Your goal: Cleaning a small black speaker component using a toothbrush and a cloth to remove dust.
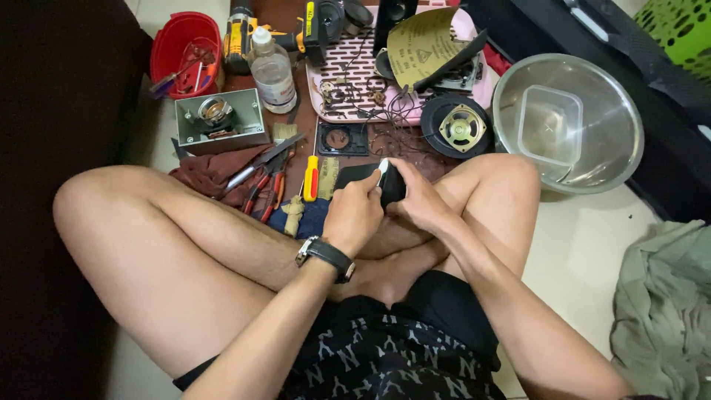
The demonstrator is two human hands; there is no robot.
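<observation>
Between the crossed knees, the left hand (pixel 354 215) and the right hand (pixel 421 204) both grip a small black casing (pixel 370 181), held just above the floor (pixel 592 252). The left fingers pinch what looks like a small white piece (pixel 383 166) against its top edge; the right fingers curl around its far side. Just beside it lie a yellow-handled screwdriver (pixel 310 178) and red pliers (pixel 268 194). A round speaker (pixel 457 127) sits near, a steel bowl (pixel 615 96) farther right.
</observation>
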